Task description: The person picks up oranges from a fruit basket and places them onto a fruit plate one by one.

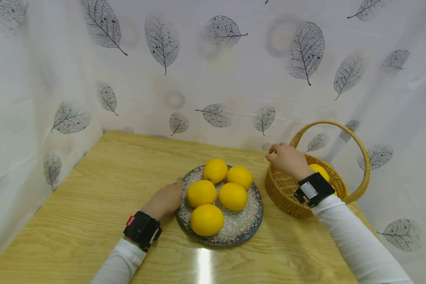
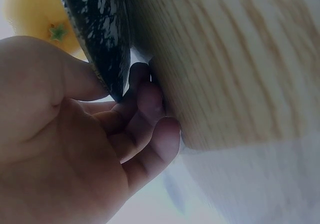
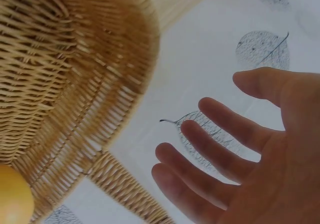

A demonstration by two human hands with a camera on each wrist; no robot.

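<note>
At the left rim of a speckled grey plate (image 1: 246, 223) with a dark edge is my left hand (image 1: 167, 199). In the left wrist view its thumb lies over the rim and its fingers (image 2: 150, 134) curl beneath, pinching the plate. Several yellow lemons (image 1: 207, 220) sit on the plate. My right hand (image 1: 289, 159) is over the far left side of a wicker basket (image 1: 287, 201), fingers (image 3: 220, 149) spread and loosely bent, holding nothing. Inside the basket, a lemon (image 1: 319, 172) shows on the right, partly hidden by my wrist.
The basket's tall arched handle (image 1: 365, 165) rises beside my right forearm. Plate and basket stand side by side on a light wood table (image 1: 127, 169). A pale curtain (image 1: 206, 79) with leaf prints hangs right behind the table and along its sides.
</note>
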